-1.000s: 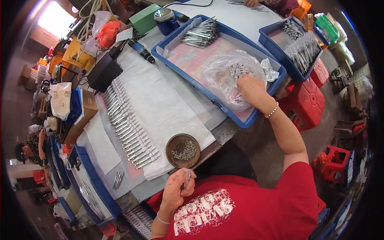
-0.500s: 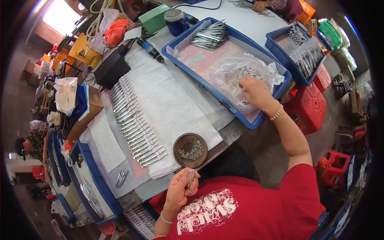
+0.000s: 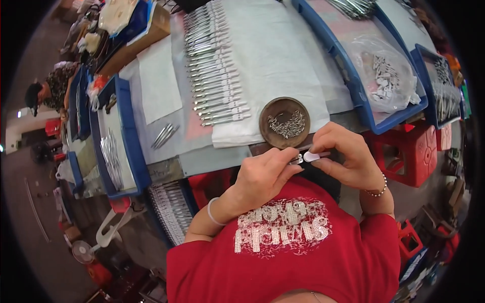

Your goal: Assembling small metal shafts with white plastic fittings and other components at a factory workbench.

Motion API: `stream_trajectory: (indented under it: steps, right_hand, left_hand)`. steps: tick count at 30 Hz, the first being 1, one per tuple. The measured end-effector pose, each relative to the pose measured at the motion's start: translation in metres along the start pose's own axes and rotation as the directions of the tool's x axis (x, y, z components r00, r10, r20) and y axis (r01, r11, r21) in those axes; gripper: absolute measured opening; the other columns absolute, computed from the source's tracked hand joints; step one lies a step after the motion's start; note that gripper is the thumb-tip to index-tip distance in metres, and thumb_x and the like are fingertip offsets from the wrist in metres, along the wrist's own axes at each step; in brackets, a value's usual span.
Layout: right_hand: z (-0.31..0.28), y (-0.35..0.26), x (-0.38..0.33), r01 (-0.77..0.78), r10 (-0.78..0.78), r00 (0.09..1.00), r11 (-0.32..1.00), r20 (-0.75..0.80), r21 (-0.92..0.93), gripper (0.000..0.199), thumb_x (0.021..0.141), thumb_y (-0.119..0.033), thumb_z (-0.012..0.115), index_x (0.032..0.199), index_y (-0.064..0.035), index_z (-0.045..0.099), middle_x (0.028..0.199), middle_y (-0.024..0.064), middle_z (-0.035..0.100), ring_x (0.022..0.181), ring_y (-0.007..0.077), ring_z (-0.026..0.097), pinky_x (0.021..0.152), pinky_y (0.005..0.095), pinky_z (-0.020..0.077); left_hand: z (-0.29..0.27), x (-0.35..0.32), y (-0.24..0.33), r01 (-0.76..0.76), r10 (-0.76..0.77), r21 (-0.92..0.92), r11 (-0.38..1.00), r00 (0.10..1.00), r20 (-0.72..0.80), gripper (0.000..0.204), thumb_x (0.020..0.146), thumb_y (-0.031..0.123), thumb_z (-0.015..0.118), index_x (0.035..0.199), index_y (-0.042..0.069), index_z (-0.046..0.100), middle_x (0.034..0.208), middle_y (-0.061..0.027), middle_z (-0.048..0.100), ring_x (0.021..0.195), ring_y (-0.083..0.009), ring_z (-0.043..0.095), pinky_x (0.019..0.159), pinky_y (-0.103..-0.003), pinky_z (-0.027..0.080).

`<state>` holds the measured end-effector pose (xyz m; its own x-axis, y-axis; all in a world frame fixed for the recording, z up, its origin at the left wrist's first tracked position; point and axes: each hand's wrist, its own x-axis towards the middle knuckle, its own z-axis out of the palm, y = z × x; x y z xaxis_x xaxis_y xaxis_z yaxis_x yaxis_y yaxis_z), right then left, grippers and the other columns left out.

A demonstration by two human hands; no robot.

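In front of my chest, just off the table's near edge, both hands meet over small parts. My left hand [image 3: 265, 174] pinches a small silvery metal part [image 3: 297, 160] between thumb and fingers. A pale, flat, round-ended piece [image 3: 311, 156] is pinched in my right hand [image 3: 348, 154], its end close to the metal part; whether they touch I cannot tell. Just beyond the hands is a round brown bowl [image 3: 264, 132] containing small metal pins or screws [image 3: 288, 126]. To its left lies a long row of slim silvery tools with whitish ends [image 3: 217, 83].
At right, a blue tray [image 3: 348, 76] holds a clear plastic bag [image 3: 404, 96] of small metal parts. Another blue tray [image 3: 444, 96] stands beyond it. Red stools [image 3: 411, 156] are below. Loose metal rods [image 3: 165, 135] and a blue tray [image 3: 134, 141] lie at left.
My right hand has left the plastic bag and come to my left hand, now with a pale piece in it. The view has shifted, with the table higher in it.
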<state>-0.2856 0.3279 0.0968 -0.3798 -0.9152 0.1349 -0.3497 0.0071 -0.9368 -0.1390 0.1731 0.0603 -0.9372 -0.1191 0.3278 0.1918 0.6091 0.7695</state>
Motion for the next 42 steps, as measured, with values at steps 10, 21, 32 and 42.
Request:
stream_trajectory:
  steps: [10, 21, 32, 42]
  right_hand:
    - [0.017, -0.002, 0.001, -0.055, 0.06, 0.991, 0.998, 0.121, -0.044, 0.021, 0.068, 0.004, 0.065, 0.087, -0.0004, 0.058, 0.082, 0.0069, 0.056, 0.071, 0.0162, 0.055, 0.061, 0.0249, 0.042]
    - [0.025, -0.006, 0.006, -0.141, 0.148, 0.978, 0.988, 0.15, -0.058, 0.022, 0.067, 0.004, 0.064, 0.087, -0.0005, 0.057, 0.08, 0.0073, 0.055, 0.071, 0.0193, 0.055, 0.063, 0.0275, 0.0433]
    - [0.04, 0.013, 0.01, -0.319, 0.26, 0.945, 0.86, 0.197, 0.398, 0.027, 0.078, 0.0, 0.061, 0.104, 0.001, 0.052, 0.098, 0.0039, 0.057, 0.087, 0.0108, 0.055, 0.079, 0.026, 0.0455]
    - [0.078, 0.029, 0.037, -0.135, 0.307, 0.948, 0.136, 0.088, 0.981, 0.016, 0.095, -0.019, 0.046, 0.091, -0.004, 0.05, 0.053, -0.0024, 0.035, 0.042, 0.0043, 0.025, 0.038, 0.0207, 0.0207]
  left_hand:
    - [-0.008, -0.022, -0.001, -0.045, 0.038, 0.141, 0.989, 0.998, 0.053, 0.031, 0.075, 0.012, 0.07, 0.1, 0.0, 0.055, 0.07, -0.0082, 0.053, 0.054, -0.0228, 0.056, 0.045, -0.032, 0.045]
    - [-0.008, -0.027, -0.005, 0.0, -0.002, 0.065, 0.998, 0.999, 0.032, 0.026, 0.076, 0.014, 0.068, 0.095, 0.003, 0.055, 0.069, -0.0079, 0.051, 0.055, -0.0223, 0.056, 0.044, -0.032, 0.044]
    - [0.001, -0.045, -0.021, 0.453, -0.339, -0.711, 0.538, 0.888, 0.31, 0.019, 0.09, 0.015, 0.056, 0.101, 0.0, 0.056, 0.072, -0.0024, 0.054, 0.057, -0.0078, 0.05, 0.052, -0.024, 0.042]
    - [0.008, -0.05, -0.025, 0.548, -0.281, -0.791, -0.274, 0.741, 0.61, 0.026, 0.097, 0.026, 0.043, 0.1, 0.002, 0.053, 0.062, 0.0003, 0.043, 0.048, -0.0031, 0.029, 0.042, -0.018, 0.022]
